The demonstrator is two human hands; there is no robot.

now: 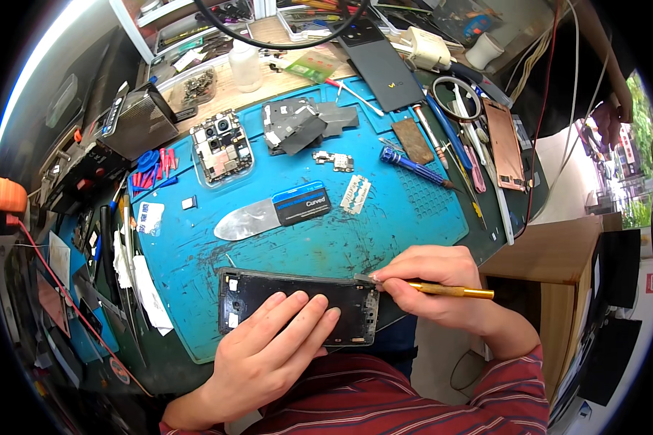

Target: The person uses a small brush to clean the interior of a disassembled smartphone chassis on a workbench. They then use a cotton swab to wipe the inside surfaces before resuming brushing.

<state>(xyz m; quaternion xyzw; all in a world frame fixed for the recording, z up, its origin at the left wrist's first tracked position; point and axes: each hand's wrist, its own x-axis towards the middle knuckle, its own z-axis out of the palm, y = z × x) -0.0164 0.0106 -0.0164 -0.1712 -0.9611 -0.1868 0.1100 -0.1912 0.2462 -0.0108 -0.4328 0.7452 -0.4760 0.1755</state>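
A black phone frame (348, 312) lies face down at the near edge of the blue work mat, its bare inside showing. My left hand (272, 348) spreads its fingers over the middle of this frame and holds it, with the thumb mostly hidden at the near side. In my right hand (442, 279) is a gold-handled craft knife (457, 291), gripped between thumb and fingers. Its blade end meets the frame's far right corner; the fingertips partly cover it. Beyond the frame lie a flat metal pry blade (250, 220) with a blue and black grip and a white razor blade (356, 194).
A clear tray with phone boards (221, 148), black sheets (297, 123) and a small circuit board (334, 161) lie farther back. A blue screwdriver (417, 168), tape roll (457, 99) and copper-coloured back panel (504, 145) are at right. Tweezers (130, 261) line the left.
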